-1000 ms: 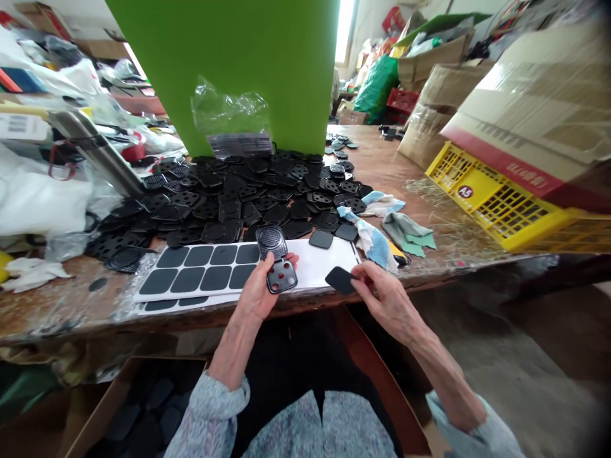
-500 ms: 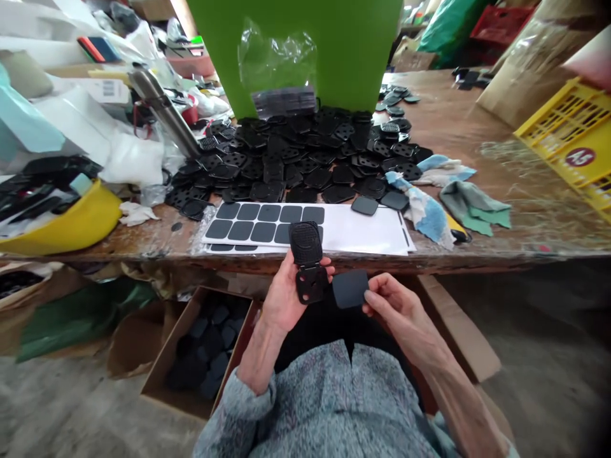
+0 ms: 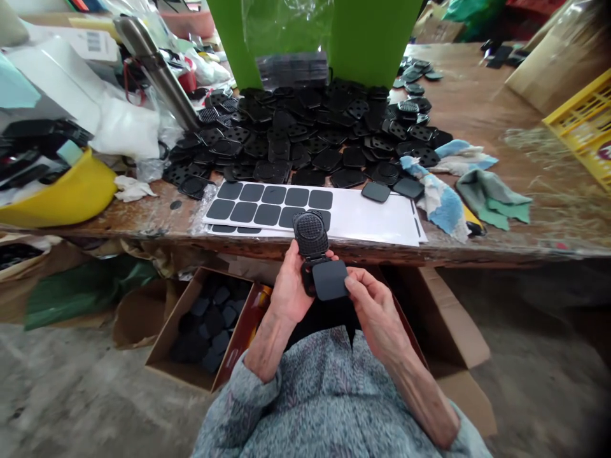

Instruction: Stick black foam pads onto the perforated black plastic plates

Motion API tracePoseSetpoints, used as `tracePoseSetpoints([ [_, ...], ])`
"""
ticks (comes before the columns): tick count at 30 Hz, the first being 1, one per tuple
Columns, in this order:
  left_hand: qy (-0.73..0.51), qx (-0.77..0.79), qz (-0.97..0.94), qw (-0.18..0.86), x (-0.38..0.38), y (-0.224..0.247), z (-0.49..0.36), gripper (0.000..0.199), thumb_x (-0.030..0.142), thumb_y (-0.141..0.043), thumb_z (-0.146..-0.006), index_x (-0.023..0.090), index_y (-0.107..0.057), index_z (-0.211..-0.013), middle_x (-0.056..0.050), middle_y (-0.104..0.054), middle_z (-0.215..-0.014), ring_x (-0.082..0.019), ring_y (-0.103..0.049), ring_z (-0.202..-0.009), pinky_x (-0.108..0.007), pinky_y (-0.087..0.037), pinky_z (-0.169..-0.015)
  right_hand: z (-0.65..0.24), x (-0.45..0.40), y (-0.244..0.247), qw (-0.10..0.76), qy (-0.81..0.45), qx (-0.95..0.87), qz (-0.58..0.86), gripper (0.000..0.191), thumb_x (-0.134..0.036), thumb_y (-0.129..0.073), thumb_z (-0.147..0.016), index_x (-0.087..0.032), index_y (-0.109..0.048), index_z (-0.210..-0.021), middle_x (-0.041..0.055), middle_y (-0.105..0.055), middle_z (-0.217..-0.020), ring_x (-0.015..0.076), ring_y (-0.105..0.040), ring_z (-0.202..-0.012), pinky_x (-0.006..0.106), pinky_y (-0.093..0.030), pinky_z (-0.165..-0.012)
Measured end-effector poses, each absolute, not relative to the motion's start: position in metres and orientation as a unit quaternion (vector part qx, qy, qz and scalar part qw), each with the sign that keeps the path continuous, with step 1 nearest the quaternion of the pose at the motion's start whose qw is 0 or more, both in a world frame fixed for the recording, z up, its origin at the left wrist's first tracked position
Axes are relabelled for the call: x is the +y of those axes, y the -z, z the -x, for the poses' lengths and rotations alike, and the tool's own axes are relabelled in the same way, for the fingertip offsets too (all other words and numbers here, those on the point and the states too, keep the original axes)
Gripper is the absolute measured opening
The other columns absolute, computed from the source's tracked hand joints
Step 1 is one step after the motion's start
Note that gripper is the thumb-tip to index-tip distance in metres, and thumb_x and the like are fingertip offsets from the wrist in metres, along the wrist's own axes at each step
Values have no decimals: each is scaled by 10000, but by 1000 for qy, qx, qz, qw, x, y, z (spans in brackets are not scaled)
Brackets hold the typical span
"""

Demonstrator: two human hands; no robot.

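My left hand (image 3: 289,289) holds an opened black hinged plastic piece (image 3: 310,235), its ridged half tilted up and its lower half partly covered. Between the thumb and fingers of my right hand (image 3: 370,296) is a dark grey rounded square pad (image 3: 330,280), which overlaps the lower half of the hinged piece. Whether the two touch cannot be made out. Just beyond lies a white sheet (image 3: 353,216) with rows of the same dark pads on its left part. Two loose pads (image 3: 375,191) rest at its upper right.
Behind the sheet spreads a heap of black plastic pieces (image 3: 286,143) before a green panel (image 3: 372,44). Cloths (image 3: 442,203) lie right, a steel flask (image 3: 160,76) and yellow bowl (image 3: 81,191) left. Below the table edge, a cardboard box (image 3: 162,337) holds dark pads.
My right hand has moved left, bringing the pad from beside the hinged piece to over its lower half. The camera view has shifted slightly downward.
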State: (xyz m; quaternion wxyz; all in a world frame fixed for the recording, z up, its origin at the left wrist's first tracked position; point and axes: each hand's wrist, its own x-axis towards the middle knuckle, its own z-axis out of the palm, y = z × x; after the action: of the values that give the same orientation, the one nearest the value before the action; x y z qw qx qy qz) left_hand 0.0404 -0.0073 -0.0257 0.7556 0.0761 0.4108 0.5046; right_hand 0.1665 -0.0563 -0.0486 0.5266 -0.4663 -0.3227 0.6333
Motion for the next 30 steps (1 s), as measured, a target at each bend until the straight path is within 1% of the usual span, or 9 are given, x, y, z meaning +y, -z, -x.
tracePoseSetpoints([
  [4, -510, 410, -76, 753, -8, 28, -42, 459, 480, -385, -883, 114, -662, -893, -88, -693, -784, -205, -663, -770, -324, -530, -751, -161, -56, 51, 524, -627, -327, 476, 146, -345, -560, -836, -201, -584, -827, 21, -589, -963, 156, -510, -885, 302, -393, -825],
  [8, -515, 415, -83, 746, -9, 29, -43, 456, 480, -373, -886, 115, -645, -915, -96, -692, -802, -214, -662, -763, -347, -531, -745, -158, -56, 52, 520, -611, -339, 491, 161, -348, -563, -831, -195, -574, -783, 26, -588, -989, 160, -511, -908, 300, -392, -839],
  [13, -520, 401, -87, 749, -9, 32, -44, 434, 469, -388, -884, 116, -640, -903, -90, -688, -784, -202, -661, -772, -315, -529, -735, -157, -55, 52, 527, -607, -339, 489, 151, -332, -565, -828, -194, -574, -768, 25, -585, -1004, 156, -507, -938, 296, -379, -866],
  [19, -525, 391, -75, 753, -9, 34, -46, 417, 461, -384, -889, 130, -637, -881, -78, -692, -795, -198, -664, -791, -315, -521, -761, -157, -55, 55, 530, -596, -350, 491, 149, -328, -558, -831, -189, -589, -788, 37, -591, -998, 165, -513, -935, 318, -385, -876],
  [30, -521, 396, -85, 751, -10, 34, -47, 402, 456, -389, -885, 137, -634, -907, -77, -690, -802, -198, -661, -806, -316, -513, -776, -156, -54, 56, 528, -584, -354, 505, 184, -358, -561, -825, -190, -565, -750, 32, -607, -957, 168, -520, -901, 303, -393, -836],
])
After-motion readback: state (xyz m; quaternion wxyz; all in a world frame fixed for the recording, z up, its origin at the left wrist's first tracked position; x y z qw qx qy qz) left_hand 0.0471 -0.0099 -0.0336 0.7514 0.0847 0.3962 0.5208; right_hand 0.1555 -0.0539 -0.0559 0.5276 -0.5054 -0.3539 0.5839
